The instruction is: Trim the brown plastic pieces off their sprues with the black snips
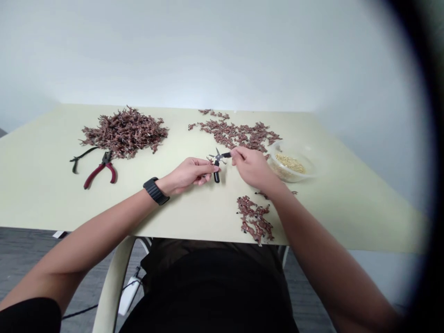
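Note:
Over the middle of the table, my left hand (196,173) pinches a small brown figure (210,160), mostly hidden by the fingers. Its thumb tip is at the lower black handle of a small pair of pliers (218,157); whether it grips that handle I cannot make out. My right hand (251,166) is closed around the end of the other black handle. The pliers' handles are spread and their short metal jaws point up and away, apart. A small metal piece shows beside the pivot, too small to name.
Brown figures form a large heap (126,132) at back left, a spread (239,134) behind my hands and a small pile (255,219) near the front edge. Red-handled pliers (100,171) and a black-handled tool (81,159) lie left. A clear bowl (310,175) of gold bits stands right.

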Demonstrator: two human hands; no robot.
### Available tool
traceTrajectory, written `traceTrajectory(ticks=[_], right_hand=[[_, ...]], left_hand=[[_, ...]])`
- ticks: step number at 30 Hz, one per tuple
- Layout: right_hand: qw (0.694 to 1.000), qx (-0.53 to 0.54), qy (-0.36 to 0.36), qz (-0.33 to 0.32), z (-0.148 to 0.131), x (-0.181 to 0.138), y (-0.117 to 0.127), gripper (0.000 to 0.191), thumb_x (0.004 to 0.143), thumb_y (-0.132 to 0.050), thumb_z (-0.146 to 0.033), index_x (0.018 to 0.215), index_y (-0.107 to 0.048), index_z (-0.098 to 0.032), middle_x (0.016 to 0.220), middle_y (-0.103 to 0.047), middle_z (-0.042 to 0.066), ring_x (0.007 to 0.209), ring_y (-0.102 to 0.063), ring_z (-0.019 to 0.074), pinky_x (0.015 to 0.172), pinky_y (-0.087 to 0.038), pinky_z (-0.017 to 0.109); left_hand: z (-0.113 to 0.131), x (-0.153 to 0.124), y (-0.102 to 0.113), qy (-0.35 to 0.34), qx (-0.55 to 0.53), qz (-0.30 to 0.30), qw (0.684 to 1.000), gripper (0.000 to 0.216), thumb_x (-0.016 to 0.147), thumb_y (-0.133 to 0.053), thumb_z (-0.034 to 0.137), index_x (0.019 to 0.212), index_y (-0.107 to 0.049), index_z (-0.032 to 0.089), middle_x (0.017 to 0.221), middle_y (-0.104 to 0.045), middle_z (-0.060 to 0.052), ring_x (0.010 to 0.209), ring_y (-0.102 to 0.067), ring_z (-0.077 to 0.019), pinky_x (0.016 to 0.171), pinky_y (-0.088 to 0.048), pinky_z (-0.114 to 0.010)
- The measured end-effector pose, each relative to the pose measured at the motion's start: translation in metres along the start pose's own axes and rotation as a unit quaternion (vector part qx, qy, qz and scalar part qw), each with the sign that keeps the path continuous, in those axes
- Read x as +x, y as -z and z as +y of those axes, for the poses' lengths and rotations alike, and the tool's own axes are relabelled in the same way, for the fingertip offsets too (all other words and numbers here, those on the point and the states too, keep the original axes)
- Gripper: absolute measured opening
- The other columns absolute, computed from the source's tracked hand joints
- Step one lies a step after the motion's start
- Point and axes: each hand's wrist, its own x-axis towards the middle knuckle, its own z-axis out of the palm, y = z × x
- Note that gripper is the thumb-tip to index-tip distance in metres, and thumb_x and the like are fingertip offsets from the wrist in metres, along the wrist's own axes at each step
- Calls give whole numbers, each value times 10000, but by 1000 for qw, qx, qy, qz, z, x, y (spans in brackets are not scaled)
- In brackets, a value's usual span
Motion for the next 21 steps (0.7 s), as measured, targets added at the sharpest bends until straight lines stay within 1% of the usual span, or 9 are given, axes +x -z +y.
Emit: traceTrajectory(ticks=[1,2,3,5,6,9,12,16,21], right_hand=[[999,-22,31,-5,-4,-2,-2,371,1048,-502,-512,1093,-703,-203,992,-666,100,865,-631,243,819,-500,409],[998,-35,53,-20,-7,-5,-4,432,1006,-577,-547,1262,-665,-210,1168,-651,133,1019,-644,282,912,-505,441],[996,-41,64,-39,-9,-7,-5,583,952,-654,-581,1407,-586,-222,1320,-597,160,1165,-620,320,991,-494,469],[995,-44,59,-70,-12,-11,-8,846,858,-750,-623,1546,-441,-240,1480,-480,190,1347,-535,370,1092,-457,502],[995,-44,52,-78,-13,-13,-9,891,839,-766,-623,1560,-409,-239,1502,-455,197,1382,-509,381,1117,-443,509],[994,-54,35,-85,-15,-16,-13,816,852,-753,-541,1517,-417,-208,1464,-484,209,1350,-528,389,1116,-443,517],[994,-64,21,-81,-19,-19,-18,681,911,-663,-449,1476,-413,-163,1412,-526,229,1281,-564,387,1063,-473,517],[994,-57,21,-86,-21,-21,-23,496,1034,-460,-455,1420,-416,-148,1352,-564,247,1241,-578,380,1009,-492,519],[995,-43,0,-89,-18,-20,-18,428,1066,-399,-475,1347,-447,-157,1284,-590,221,1233,-585,362,1032,-476,510]], left_hand=[[-1,0,-1,3,-10,5,1000,345,890,-807,390,715,-653,136,672,-593,16,497,-453,-29,462,-309,-181],[-2,0,-3,1,-14,8,1000,341,889,-807,391,721,-656,136,676,-593,15,505,-456,-31,468,-313,-182],[-2,0,-3,-6,-13,10,1000,341,886,-808,395,722,-660,136,670,-591,16,509,-458,-33,476,-322,-185],[-3,0,-4,-28,3,10,1000,357,875,-815,405,699,-658,138,637,-579,21,501,-451,-38,489,-334,-197],[-4,-1,-4,-38,14,8,999,372,869,-819,410,677,-648,140,615,-568,25,491,-441,-39,491,-333,-203],[-5,-1,-5,-52,34,4,998,413,874,-811,423,634,-622,145,565,-537,39,462,-405,-36,482,-308,-210],[-6,-1,-7,-47,13,-1,999,409,889,-804,435,658,-629,145,586,-553,37,465,-430,-35,475,-316,-199],[-7,0,-7,-29,-24,0,999,377,926,-775,463,761,-675,139,684,-618,15,500,-500,-36,470,-353,-178],[-7,-1,-7,-19,-29,14,999,374,965,-732,478,840,-698,128,731,-657,-8,542,-552,-46,492,-399,-170]])
